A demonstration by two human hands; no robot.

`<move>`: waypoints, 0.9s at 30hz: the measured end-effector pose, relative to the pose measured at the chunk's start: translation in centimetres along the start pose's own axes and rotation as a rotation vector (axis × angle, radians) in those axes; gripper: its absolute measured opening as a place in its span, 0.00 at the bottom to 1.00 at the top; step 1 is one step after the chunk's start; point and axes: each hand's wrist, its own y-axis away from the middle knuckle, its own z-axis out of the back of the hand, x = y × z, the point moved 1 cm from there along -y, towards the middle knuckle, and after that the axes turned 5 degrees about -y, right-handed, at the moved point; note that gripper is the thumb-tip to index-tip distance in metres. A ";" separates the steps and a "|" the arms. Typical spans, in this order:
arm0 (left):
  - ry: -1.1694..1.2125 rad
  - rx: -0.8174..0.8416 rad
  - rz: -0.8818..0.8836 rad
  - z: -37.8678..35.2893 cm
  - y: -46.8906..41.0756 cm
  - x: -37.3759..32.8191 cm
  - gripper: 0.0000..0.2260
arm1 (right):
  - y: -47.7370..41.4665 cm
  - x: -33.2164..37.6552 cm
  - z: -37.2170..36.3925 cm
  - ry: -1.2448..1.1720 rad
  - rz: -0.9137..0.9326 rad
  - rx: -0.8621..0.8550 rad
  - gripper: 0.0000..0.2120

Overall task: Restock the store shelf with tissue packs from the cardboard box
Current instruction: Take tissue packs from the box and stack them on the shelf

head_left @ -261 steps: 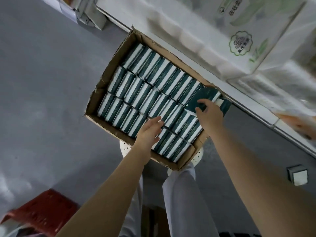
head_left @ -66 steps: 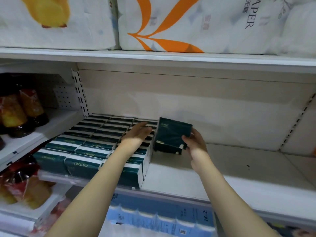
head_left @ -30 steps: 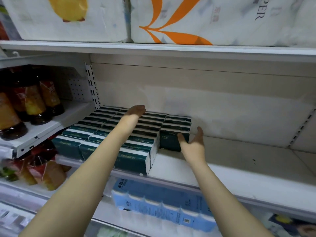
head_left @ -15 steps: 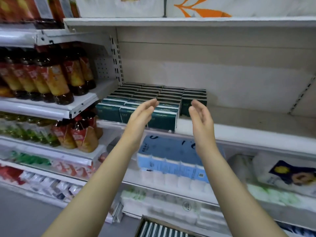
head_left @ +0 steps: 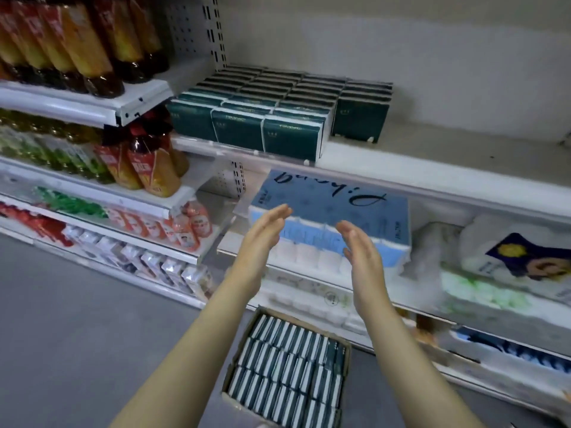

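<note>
Dark-green tissue packs [head_left: 290,140], white-edged, in rows on shelf [head_left: 438,159].

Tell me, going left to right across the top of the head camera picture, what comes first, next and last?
Orange-labelled bottles → dark green tissue packs → bare shelf.

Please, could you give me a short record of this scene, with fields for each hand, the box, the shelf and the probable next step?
left hand: open, holds nothing
right hand: open, holds nothing, palm toward the left hand
cardboard box: on the floor, nearly full of tissue packs
shelf: dark green packs in rows on its left part, free room at the right
probable next step: reach down into the box
</note>
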 end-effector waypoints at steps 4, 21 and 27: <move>-0.018 -0.015 0.149 -2.5 2.6 5.6 0.12 | 2.4 -5.6 3.8 0.025 -0.178 0.018 0.13; -0.072 -0.012 0.860 -5.8 11.8 32.8 0.11 | 10.4 -31.5 12.2 0.175 -0.845 -0.061 0.15; -0.057 0.057 1.053 -5.9 13.3 46.0 0.14 | 12.4 -44.6 12.0 0.197 -1.048 -0.159 0.12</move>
